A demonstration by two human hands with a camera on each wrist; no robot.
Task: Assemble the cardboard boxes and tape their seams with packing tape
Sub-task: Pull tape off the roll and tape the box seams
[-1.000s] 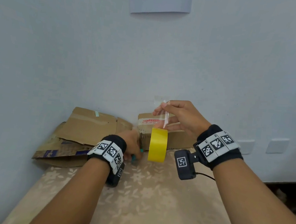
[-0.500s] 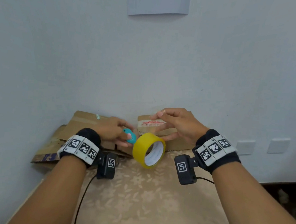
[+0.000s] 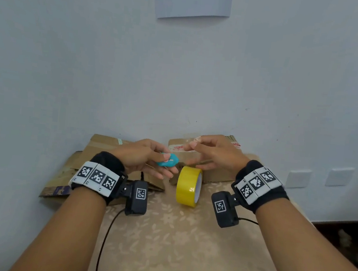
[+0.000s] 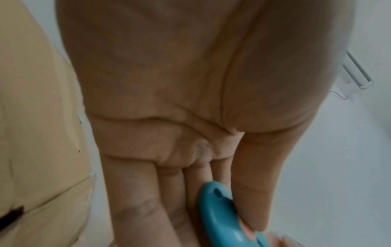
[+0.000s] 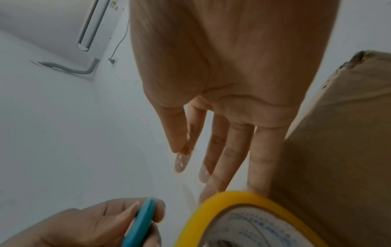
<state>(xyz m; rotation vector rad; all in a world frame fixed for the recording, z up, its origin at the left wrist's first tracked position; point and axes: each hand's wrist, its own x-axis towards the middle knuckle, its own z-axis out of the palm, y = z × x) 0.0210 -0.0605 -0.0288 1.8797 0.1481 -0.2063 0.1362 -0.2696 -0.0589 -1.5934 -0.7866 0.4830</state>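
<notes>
A yellow packing tape roll (image 3: 188,186) (image 5: 243,217) stands upright on its edge on the table. My right hand (image 3: 194,144) hovers just above it and pinches a clear strip of tape (image 5: 181,163) between thumb and forefinger; its lower fingers (image 5: 260,160) reach down to the roll's rim. My left hand (image 3: 167,159) holds a small teal cutter (image 3: 171,162) (image 4: 220,215) beside the roll, thumb pressed on top. Flattened cardboard (image 3: 104,150) lies at the back left. A small taped box (image 3: 216,174) stands behind the right hand.
The table (image 3: 163,243) has a beige flowered cloth and stands against a pale wall. A black camera cable (image 3: 107,235) trails over the cloth under my left arm. Wall sockets (image 3: 298,178) sit at the right, with dark floor beyond the table's right edge.
My left hand has come up off the table with the teal cutter and moved toward the tape. My right hand has dropped lower, and the roll has turned and come down with it.
</notes>
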